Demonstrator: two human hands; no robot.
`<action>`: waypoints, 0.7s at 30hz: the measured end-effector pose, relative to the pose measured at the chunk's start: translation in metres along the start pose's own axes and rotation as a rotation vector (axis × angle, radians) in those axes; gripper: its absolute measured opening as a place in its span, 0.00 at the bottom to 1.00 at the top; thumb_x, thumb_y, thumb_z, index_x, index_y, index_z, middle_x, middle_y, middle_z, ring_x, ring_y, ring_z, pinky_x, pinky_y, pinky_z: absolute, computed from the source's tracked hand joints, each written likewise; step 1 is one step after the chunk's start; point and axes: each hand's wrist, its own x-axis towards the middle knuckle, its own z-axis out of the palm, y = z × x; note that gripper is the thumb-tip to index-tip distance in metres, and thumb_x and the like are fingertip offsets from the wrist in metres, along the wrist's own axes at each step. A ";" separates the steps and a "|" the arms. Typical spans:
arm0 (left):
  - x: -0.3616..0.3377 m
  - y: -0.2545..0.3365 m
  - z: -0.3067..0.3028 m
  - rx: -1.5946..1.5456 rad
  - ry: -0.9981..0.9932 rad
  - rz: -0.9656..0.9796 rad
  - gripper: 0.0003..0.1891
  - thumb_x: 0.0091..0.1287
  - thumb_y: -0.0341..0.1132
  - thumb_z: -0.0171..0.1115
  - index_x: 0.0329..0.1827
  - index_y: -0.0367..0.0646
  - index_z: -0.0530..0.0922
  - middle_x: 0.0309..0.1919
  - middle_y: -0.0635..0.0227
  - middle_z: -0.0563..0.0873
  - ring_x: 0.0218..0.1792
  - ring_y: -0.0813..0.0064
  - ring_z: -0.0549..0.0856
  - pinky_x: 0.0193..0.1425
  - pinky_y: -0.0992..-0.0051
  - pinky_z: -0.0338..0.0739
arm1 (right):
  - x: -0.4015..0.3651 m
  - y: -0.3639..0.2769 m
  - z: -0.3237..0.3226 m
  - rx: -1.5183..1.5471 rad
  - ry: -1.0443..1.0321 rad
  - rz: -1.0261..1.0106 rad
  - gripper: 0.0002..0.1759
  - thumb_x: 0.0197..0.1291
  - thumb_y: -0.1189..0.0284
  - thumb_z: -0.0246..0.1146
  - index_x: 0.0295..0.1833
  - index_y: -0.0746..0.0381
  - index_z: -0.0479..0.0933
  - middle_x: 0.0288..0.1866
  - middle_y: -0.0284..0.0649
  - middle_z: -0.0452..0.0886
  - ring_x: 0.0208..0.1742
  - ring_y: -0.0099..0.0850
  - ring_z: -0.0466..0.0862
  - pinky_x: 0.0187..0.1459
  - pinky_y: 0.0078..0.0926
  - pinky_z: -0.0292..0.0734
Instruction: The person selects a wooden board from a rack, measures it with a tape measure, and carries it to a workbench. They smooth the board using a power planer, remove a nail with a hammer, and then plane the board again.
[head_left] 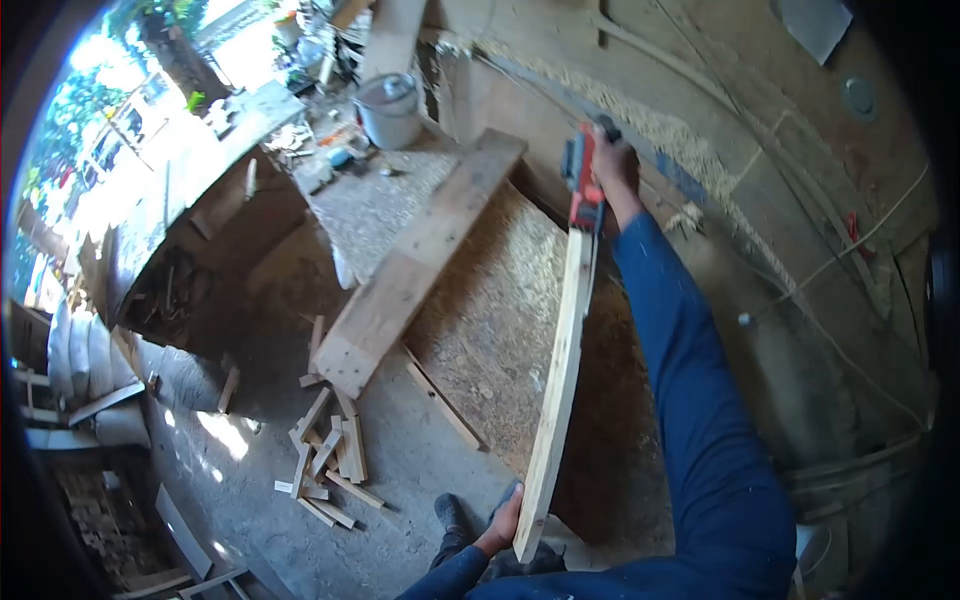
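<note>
A long, narrow wooden board (558, 400) runs from near my body towards the wall, on its edge. My left hand (503, 522) is closed on its near end, gripping it from the left side. At the far end, a red and black electric planer (585, 180) sits on the board's upper edge. My right hand (615, 165) is wrapped round the planer's handle with the arm stretched out. The planer hides the board's far tip. Below the board lies a work surface (490, 330) strewn with wood shavings.
A wide plank (420, 265) lies across the bench on the left. Several short wood offcuts (330, 455) are heaped on the concrete floor. A white bucket (390, 110) stands at the back. Shavings (640, 120) line the wall's foot, and a cable (850, 250) crosses at the right.
</note>
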 end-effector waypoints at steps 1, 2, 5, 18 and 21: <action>-0.008 0.009 0.009 -0.024 0.011 0.017 0.40 0.84 0.62 0.30 0.57 0.37 0.84 0.45 0.60 0.89 0.48 0.74 0.85 0.58 0.72 0.78 | -0.009 0.008 -0.010 0.033 0.036 -0.018 0.33 0.66 0.41 0.63 0.35 0.65 0.83 0.24 0.44 0.85 0.21 0.37 0.86 0.26 0.38 0.80; -0.016 0.014 0.013 -0.046 0.018 0.025 0.40 0.84 0.62 0.30 0.56 0.37 0.85 0.45 0.60 0.89 0.48 0.74 0.85 0.58 0.71 0.78 | -0.047 0.005 -0.045 0.261 -0.060 0.057 0.32 0.66 0.42 0.64 0.34 0.64 0.81 0.22 0.41 0.83 0.18 0.33 0.84 0.22 0.36 0.77; -0.041 0.049 -0.009 0.488 0.334 0.215 0.38 0.84 0.61 0.30 0.53 0.36 0.84 0.47 0.49 0.89 0.48 0.58 0.87 0.58 0.61 0.78 | -0.151 0.004 -0.161 0.530 -0.267 0.182 0.25 0.69 0.50 0.67 0.30 0.58 0.74 0.16 0.25 0.69 0.10 0.18 0.68 0.12 0.26 0.60; -0.131 0.383 -0.237 0.799 0.906 0.618 0.32 0.70 0.65 0.57 0.32 0.41 0.87 0.26 0.51 0.87 0.27 0.64 0.87 0.37 0.59 0.80 | -0.474 0.069 -0.431 -0.120 -0.440 0.805 0.17 0.71 0.58 0.66 0.40 0.62 0.76 0.19 0.33 0.75 0.14 0.25 0.76 0.16 0.29 0.72; -0.123 0.454 -0.274 1.045 0.883 0.662 0.35 0.73 0.66 0.50 0.36 0.38 0.87 0.32 0.47 0.89 0.43 0.47 0.89 0.46 0.57 0.82 | -0.503 0.061 -0.429 -0.135 -0.347 0.892 0.18 0.72 0.57 0.63 0.43 0.63 0.77 0.19 0.34 0.75 0.14 0.26 0.77 0.16 0.30 0.73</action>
